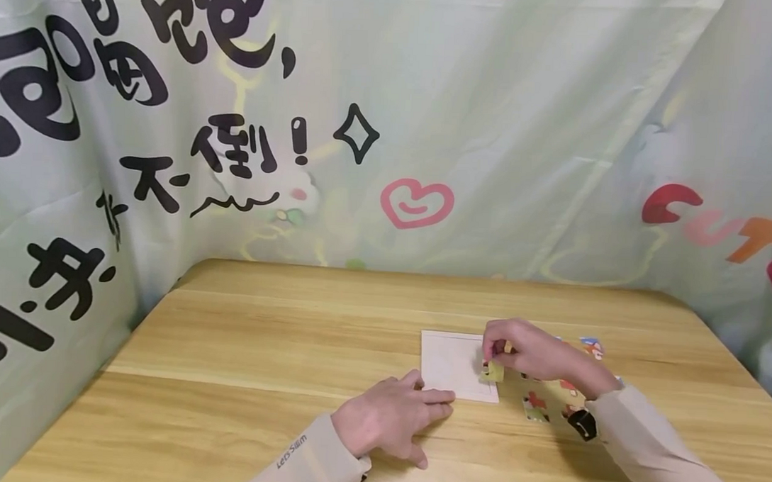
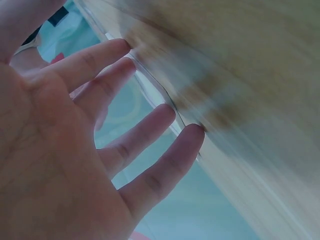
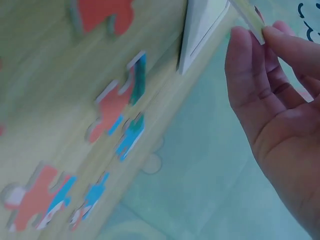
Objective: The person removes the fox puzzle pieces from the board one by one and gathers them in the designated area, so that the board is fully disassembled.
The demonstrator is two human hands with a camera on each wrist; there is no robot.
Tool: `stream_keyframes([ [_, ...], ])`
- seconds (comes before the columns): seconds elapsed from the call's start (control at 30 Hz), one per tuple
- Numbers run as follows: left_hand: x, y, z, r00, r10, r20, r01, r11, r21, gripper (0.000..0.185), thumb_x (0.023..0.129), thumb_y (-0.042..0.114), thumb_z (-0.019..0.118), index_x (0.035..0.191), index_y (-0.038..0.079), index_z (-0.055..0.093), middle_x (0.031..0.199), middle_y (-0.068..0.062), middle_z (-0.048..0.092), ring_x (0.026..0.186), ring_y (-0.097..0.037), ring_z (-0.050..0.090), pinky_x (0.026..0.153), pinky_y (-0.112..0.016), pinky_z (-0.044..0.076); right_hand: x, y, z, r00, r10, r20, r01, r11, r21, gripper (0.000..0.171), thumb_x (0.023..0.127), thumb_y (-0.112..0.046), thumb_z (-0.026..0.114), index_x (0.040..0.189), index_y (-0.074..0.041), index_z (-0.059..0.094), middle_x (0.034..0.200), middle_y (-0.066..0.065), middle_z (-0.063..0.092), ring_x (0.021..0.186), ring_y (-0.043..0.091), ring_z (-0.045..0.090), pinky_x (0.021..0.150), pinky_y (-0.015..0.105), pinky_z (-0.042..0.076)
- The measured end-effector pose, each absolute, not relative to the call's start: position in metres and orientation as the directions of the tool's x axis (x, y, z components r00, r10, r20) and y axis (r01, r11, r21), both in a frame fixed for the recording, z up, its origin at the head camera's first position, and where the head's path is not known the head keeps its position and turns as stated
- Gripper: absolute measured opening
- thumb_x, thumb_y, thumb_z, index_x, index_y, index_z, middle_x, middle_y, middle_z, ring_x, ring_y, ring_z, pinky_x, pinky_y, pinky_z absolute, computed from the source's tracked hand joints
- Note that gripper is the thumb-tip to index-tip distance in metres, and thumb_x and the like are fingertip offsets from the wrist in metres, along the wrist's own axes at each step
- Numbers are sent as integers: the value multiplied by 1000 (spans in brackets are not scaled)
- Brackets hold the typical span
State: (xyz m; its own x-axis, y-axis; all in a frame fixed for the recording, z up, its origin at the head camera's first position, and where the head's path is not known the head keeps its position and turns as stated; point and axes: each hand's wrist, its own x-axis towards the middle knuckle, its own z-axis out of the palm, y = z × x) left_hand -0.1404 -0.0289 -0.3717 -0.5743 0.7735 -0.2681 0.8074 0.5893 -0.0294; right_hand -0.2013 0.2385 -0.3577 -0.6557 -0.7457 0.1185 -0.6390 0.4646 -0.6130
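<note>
While the left hand (image 1: 389, 420) lies flat on the light wooden table (image 1: 261, 350), its fingers (image 2: 150, 132) are spread and nearly straight, holding nothing. Fingertips touch the near edge of the white rectangular puzzle tray (image 1: 452, 362), which sits just ahead of that hand and to its right. Left wrist view: fingertips meet the tray's thin rim, picture blurred.

Right hand (image 1: 529, 354) hovers at the tray's right edge, fingers curled, thumb and fingertips pinching a small yellow-green cardboard puzzle piece (image 1: 493, 372). Piece hangs below the fingers, over or just at the tray's right border; cannot tell whether it touches the board. Right wrist view shows the same piece (image 3: 248, 21) edge-on between thumb and forefinger, close beside the tray's corner (image 3: 200, 37).

Loose red-and-blue cardboard puzzle pieces (image 3: 117, 107) lie face up on the table under and behind the right hand, toward the wrist; several more trail off beyond it. Head view: a few of these pieces (image 1: 536, 408) show beside the beige sleeve (image 1: 647, 449), partly hidden by the forearm. A dark wrist-worn device (image 1: 582, 424) sits at the cuff.

Pale printed fabric backdrop (image 1: 492, 131) stands behind the table, beyond both hands.
</note>
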Motion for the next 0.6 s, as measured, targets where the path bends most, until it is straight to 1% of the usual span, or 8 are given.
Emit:
stream_keyframes([
  [0.13, -139, -28, -372, -572, 777, -263, 810, 586, -28, 83, 80, 57, 78, 152, 32, 47, 160, 24, 29, 120, -10, 40, 79, -18, 44, -197, 253, -359, -667, -734, 124, -624, 461, -631, 26, 91, 14, 63, 87, -12, 65, 87, -5, 59, 72, 6, 53, 59, 27, 50],
  [0.3, -139, -28, -372, -582, 769, -265, 800, 600, -15, 83, 80, 55, 79, 153, 32, 47, 160, 24, 29, 121, -10, 40, 82, -18, 44, -193, 274, -358, -672, -725, 151, -623, 443, -644, 25, 91, 12, 65, 89, -12, 64, 86, -3, 61, 65, 12, 56, 55, 27, 50],
  [0.43, -138, -28, -372, -592, 760, -269, 791, 612, -12, 83, 80, 54, 80, 153, 32, 47, 159, 25, 29, 122, -10, 40, 83, -19, 43, -190, 291, -356, -703, -700, 129, -588, 469, -660, 25, 91, 13, 63, 90, -12, 63, 84, -3, 60, 62, 15, 55, 50, 28, 49],
  [0.47, -138, -28, -372, -592, 759, -269, 791, 612, -15, 83, 80, 54, 80, 153, 32, 47, 159, 25, 29, 122, -10, 40, 82, -19, 43, -188, 295, -356, -708, -694, 128, -584, 475, -658, 25, 91, 13, 63, 90, -12, 63, 83, -3, 60, 61, 17, 55, 50, 27, 48],
  [0.6, -138, -27, -373, -594, 759, -269, 791, 612, -20, 83, 80, 54, 80, 153, 32, 47, 159, 26, 29, 123, -10, 40, 84, -20, 44, -185, 309, -356, -714, -686, 143, -598, 490, -634, 28, 89, 16, 63, 90, -12, 62, 84, -5, 60, 66, 14, 56, 54, 26, 47],
])
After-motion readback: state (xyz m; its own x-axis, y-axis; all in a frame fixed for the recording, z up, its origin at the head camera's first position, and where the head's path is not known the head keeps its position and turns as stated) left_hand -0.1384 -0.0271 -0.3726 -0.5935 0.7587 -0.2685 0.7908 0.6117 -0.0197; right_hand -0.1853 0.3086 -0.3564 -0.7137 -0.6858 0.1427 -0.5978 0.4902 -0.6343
